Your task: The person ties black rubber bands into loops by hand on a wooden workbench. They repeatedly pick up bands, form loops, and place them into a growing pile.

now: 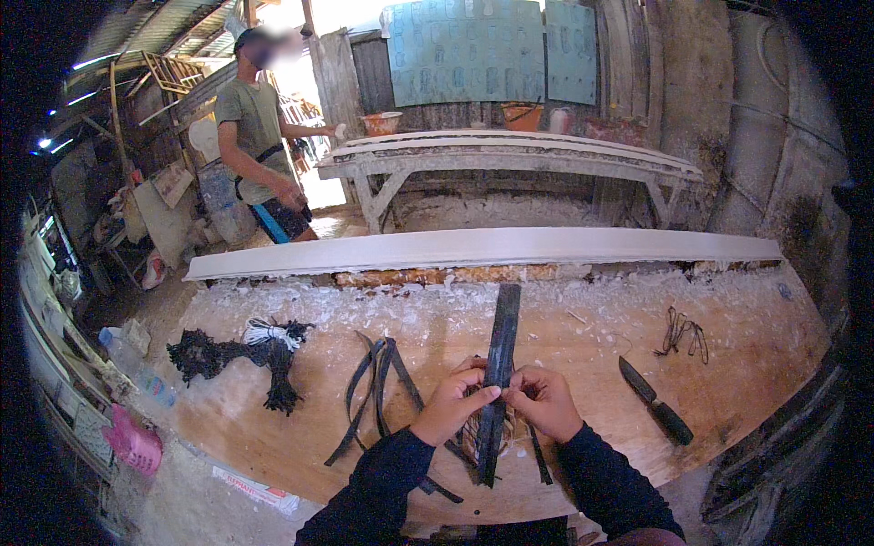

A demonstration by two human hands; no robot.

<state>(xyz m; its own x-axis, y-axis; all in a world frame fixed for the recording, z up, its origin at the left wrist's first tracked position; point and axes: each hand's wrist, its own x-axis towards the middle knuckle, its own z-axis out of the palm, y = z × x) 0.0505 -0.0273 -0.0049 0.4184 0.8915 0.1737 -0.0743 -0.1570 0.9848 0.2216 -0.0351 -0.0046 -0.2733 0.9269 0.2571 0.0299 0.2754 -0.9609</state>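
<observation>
Head view: knife point(655, 400) right of strip point(499, 364), loose strips point(378, 387) left

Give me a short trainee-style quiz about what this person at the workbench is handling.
1. True or false: both hands grip the long dark strip that stands on end over the wooden bench.
2. Which tool lies on the bench to the right of the right hand? A) hammer B) knife C) saw
3. Fill in: to the left of the left hand lie loose dark strips, and further left a dark ____ tied with white cord.

Key:
1. True.
2. B, the knife.
3. Bundle.
</observation>
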